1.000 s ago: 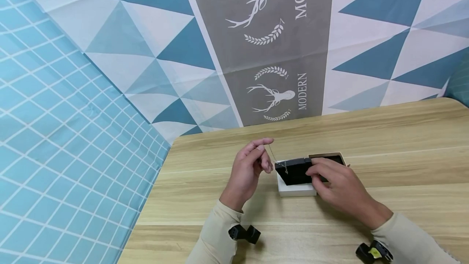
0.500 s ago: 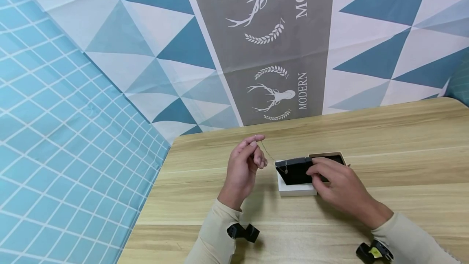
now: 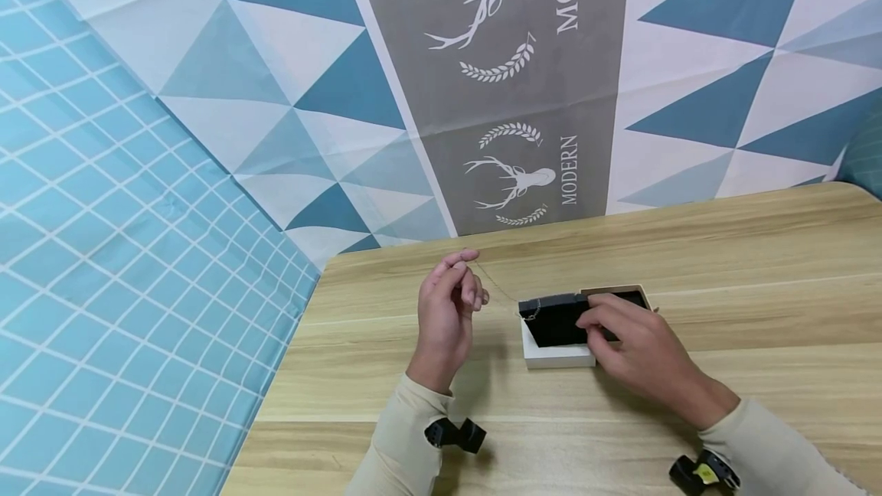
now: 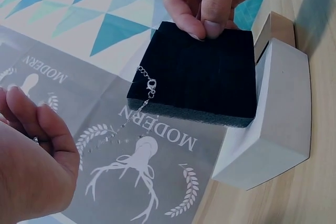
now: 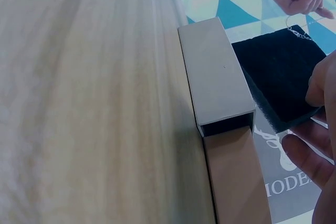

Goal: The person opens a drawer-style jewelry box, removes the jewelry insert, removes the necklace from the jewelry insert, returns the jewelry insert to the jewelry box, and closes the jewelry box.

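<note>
My right hand (image 3: 644,343) pinches a square black foam pad (image 4: 202,72) by one edge, tilted over the white box (image 3: 560,360). A thin silver chain (image 4: 151,85) with a lobster clasp hangs across the pad's far corner. From there the chain stretches up to my left hand (image 3: 446,305), whose thumb and index finger pinch its end, left of the pad. In the left wrist view the chain's end is hidden behind the left hand's curled fingers (image 4: 50,124).
A brown drawer-like tray (image 5: 236,171) with a dark inside joins the white box on the wooden table (image 3: 386,343). Patterned cloth walls (image 3: 510,98) rise behind the table and at the left. Each wrist carries a small black camera (image 3: 456,435).
My left hand has moved leftward and slightly up, drawing the chain out longer. The clasp end has slid up toward the pad's corner. My right hand and the pad stay almost still.
</note>
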Demonstrator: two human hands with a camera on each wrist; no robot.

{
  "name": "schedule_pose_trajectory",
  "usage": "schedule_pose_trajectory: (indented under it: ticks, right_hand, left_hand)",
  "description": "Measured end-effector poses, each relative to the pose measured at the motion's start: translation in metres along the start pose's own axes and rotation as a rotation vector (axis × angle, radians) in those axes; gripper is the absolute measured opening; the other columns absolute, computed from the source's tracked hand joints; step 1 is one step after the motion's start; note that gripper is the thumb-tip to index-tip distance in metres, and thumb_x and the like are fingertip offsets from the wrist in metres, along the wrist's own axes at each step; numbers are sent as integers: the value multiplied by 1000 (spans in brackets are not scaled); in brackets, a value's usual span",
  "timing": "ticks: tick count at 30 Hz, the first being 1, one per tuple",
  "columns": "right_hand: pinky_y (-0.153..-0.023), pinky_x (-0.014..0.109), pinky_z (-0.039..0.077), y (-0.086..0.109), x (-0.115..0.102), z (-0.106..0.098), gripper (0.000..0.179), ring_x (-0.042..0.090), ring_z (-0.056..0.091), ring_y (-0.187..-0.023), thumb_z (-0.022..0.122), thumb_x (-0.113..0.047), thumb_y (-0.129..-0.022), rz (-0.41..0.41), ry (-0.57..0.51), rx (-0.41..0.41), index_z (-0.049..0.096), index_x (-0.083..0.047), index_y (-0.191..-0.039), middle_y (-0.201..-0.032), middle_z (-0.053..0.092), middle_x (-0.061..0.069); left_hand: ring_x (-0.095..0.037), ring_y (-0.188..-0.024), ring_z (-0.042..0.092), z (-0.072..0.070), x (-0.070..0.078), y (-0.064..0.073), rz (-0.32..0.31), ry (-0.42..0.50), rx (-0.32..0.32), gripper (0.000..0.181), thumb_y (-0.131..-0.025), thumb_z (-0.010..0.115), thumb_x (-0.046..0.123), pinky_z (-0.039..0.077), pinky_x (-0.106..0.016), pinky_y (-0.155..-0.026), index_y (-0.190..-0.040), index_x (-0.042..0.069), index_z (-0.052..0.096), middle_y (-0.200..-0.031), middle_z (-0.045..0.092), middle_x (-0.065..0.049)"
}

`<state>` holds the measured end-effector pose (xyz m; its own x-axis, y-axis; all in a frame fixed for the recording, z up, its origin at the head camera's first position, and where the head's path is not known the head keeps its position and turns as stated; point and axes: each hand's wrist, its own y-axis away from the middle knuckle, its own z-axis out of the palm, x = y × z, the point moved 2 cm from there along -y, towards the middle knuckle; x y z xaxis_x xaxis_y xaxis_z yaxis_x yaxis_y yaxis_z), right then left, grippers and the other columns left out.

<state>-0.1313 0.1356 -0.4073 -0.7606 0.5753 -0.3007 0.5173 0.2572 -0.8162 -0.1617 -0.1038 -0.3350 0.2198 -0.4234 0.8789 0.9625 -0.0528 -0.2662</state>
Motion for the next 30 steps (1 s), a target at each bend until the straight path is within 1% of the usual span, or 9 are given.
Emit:
schedule_pose_trajectory:
  ticks: [2, 5, 8, 11, 14, 18, 21, 24, 30]
  right_hand:
    - [-99, 7, 33, 0, 0, 0, 17, 26, 70, -96, 60, -3, -78, -1, 4, -1, 72, -15, -82, -98, 71, 1]
    - [-98, 8, 35, 0, 0, 0, 17, 26, 70, -96, 60, -3, -78, -3, 6, -3, 72, -14, -82, -98, 71, 1]
    - [-97, 9, 37, 0, 1, 0, 17, 26, 70, -96, 61, -3, -78, 1, 9, -10, 72, -15, -82, -98, 71, 1]
    - [-97, 9, 37, 0, 0, 0, 17, 26, 70, -96, 61, -2, -78, -2, 7, -8, 72, -15, -82, -97, 72, 0]
    - [-96, 10, 38, 0, 0, 0, 16, 25, 70, -96, 60, -4, -78, -3, 7, -6, 72, -14, -82, -97, 71, 0]
    - [-87, 16, 47, 0, 0, 1, 17, 23, 70, -95, 60, -4, -78, -7, 11, -1, 72, -15, -82, -97, 71, -2]
    - [-81, 22, 51, 0, 0, 1, 17, 22, 70, -94, 60, -4, -78, -7, 13, -1, 72, -15, -82, -97, 70, -2]
    - [-80, 23, 51, 0, 0, 1, 18, 23, 70, -94, 60, -3, -78, -5, 11, -1, 72, -15, -82, -98, 70, -2]
    - [-82, 21, 50, 0, 1, 0, 17, 22, 69, -95, 60, -4, -78, 0, 19, -2, 72, -16, -82, -99, 70, -2]
  left_hand:
    - [-11, -49, 43, -1, 1, 0, 32, 16, -8, 23, -104, 39, 8, 45, -26, -63, -111, 3, 61, -54, 40, 4]
    - [-11, -48, 42, -1, 4, 0, 83, 64, -33, 25, -104, 37, 7, 45, -26, -62, -108, 5, 62, -53, 39, 5]
    - [-11, -48, 42, -2, 6, 0, 113, 106, -69, 27, -104, 35, 5, 45, -26, -62, -105, 6, 62, -52, 39, 5]
    - [-10, -48, 42, -2, 7, 0, 120, 117, -95, 29, -104, 33, 4, 45, -26, -63, -105, 6, 62, -52, 40, 5]
    - [-10, -48, 42, -1, 7, 0, 125, 116, -100, 29, -104, 33, 4, 45, -26, -63, -104, 6, 62, -52, 40, 6]
    - [-10, -48, 42, -2, 8, -1, 128, 120, -92, 29, -104, 33, 5, 45, -26, -63, -105, 6, 62, -52, 41, 6]
    - [-10, -48, 42, -4, 8, -1, 133, 119, -87, 28, -104, 34, 6, 45, -26, -63, -105, 7, 61, -53, 41, 6]
    - [-10, -48, 42, -4, 9, -1, 146, 115, -85, 27, -104, 34, 6, 45, -26, -63, -105, 7, 62, -53, 41, 6]
    - [-9, -48, 42, -3, 11, -1, 160, 90, -94, 28, -104, 34, 6, 45, -26, -63, -105, 8, 62, -53, 42, 6]
